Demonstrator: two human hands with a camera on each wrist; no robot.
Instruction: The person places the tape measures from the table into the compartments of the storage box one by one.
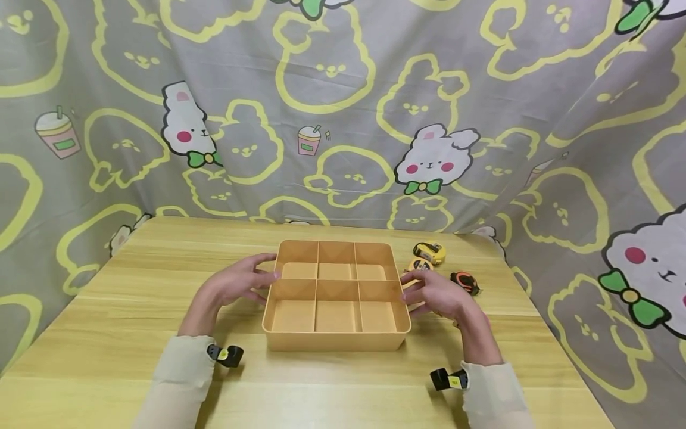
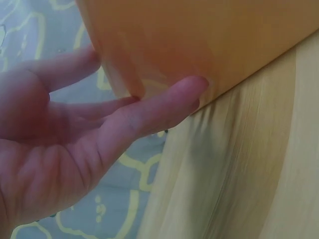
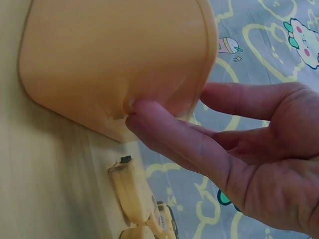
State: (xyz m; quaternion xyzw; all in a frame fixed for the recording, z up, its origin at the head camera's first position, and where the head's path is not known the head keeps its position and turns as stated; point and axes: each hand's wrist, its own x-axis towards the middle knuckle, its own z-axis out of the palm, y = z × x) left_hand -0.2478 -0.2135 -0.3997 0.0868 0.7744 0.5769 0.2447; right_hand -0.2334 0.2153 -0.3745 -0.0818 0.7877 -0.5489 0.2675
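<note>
An orange-tan box (image 1: 337, 341) with several open compartments, all bare inside, stands on the wooden table between the two hands. At its left side, the left hand (image 1: 238, 280) touches the wall with extended, slightly bent fingers. The left wrist view shows this hand (image 2: 94, 124) with fingertips against the smooth box wall (image 2: 199, 45). On the opposite side the right hand (image 1: 436, 293) rests its fingertips on the right wall. Seen from the right wrist, the fingers of this hand (image 3: 239, 154) lie loosely extended against the box (image 3: 114, 55) near a corner.
Two yellow tape measures (image 1: 430, 252) (image 1: 420, 264) lie behind the right hand, with a black and red one (image 1: 465, 282) beside it. Something small is partly hidden under the right wrist. A patterned grey curtain (image 1: 332, 131) hangs behind and beside the table (image 1: 107, 333).
</note>
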